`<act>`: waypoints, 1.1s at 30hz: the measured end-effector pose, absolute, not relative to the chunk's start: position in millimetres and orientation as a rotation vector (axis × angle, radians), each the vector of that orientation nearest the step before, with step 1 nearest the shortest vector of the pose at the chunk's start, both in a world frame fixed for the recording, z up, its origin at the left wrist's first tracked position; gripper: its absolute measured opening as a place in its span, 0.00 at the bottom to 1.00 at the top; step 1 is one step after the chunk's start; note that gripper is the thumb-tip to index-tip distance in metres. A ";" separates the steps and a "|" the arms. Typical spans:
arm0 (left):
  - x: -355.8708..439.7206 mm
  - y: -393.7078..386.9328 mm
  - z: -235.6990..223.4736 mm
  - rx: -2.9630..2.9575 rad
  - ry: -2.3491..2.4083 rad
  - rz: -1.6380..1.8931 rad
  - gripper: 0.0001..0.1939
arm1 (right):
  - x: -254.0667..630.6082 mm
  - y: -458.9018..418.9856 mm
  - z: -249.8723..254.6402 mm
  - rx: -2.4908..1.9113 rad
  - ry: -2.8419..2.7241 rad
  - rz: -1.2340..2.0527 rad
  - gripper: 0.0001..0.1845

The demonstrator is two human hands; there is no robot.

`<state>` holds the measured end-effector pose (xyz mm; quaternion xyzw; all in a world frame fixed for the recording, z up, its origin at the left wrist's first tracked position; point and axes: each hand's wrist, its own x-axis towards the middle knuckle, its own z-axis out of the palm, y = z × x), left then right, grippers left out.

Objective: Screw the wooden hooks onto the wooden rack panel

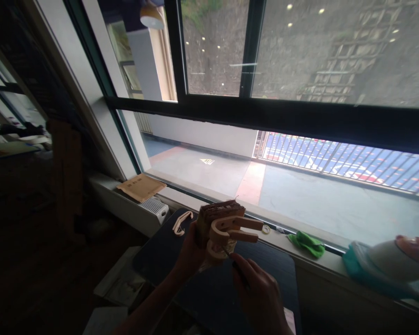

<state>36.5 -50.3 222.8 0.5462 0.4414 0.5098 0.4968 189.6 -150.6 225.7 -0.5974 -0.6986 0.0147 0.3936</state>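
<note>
Above a dark table, my left hand is closed around the side of a wooden block-like object with a rough reddish-brown top. On its right face is a pale curved wooden piece, with two straight prongs pointing right. Closed around a dark handle, my right hand holds a slim pointed tool whose exact kind I cannot make out. The tool's tip is at the lower part of the wooden object, near another rounded pale part. A loose pale angular wooden frame lies on the table, left of the object.
A brown cardboard envelope rests on a white heater beneath the window. Along the sill are a roll of tape, a green cloth and a teal container beside a white rounded object. Papers lie left of the table.
</note>
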 end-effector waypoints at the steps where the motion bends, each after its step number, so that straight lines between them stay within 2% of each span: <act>1: 35.9 -50.2 222.7 1.326 1.054 1.245 0.33 | 188.7 -150.3 225.2 -1.516 -1.725 0.140 0.15; 3: 34.5 -49.5 221.9 1.328 1.026 1.262 0.33 | 187.8 -149.5 226.1 -1.535 -1.670 0.301 0.15; 5: 33.4 -48.8 220.8 1.325 1.002 1.275 0.32 | 187.9 -148.1 229.4 -1.559 -1.687 0.325 0.15; 11: 35.4 -49.1 222.0 1.271 1.001 1.294 0.30 | 190.0 -143.6 241.2 -1.560 -1.981 -0.170 0.17; 13: 37.0 -49.5 223.6 1.259 1.009 1.294 0.30 | 189.6 -142.3 241.0 -1.543 -2.018 -0.227 0.17; 15: 38.3 -49.7 225.1 1.258 1.012 1.296 0.28 | 189.0 -140.8 238.1 -1.520 -1.972 -0.152 0.17; 20: 38.3 -48.7 226.5 1.270 1.027 1.293 0.31 | 188.8 -137.6 231.1 -1.471 -1.719 0.312 0.15; 23: 37.9 -47.7 226.0 1.278 1.030 1.274 0.32 | 190.2 -136.8 233.5 -1.492 -1.696 0.403 0.15; 30: 40.4 -47.0 220.9 1.254 1.025 1.284 0.28 | 192.6 -137.5 241.1 -1.555 -1.999 -0.116 0.18; 33: 38.6 -46.7 217.9 1.296 1.055 1.289 0.30 | 192.7 -136.3 239.2 -1.537 -1.975 -0.009 0.17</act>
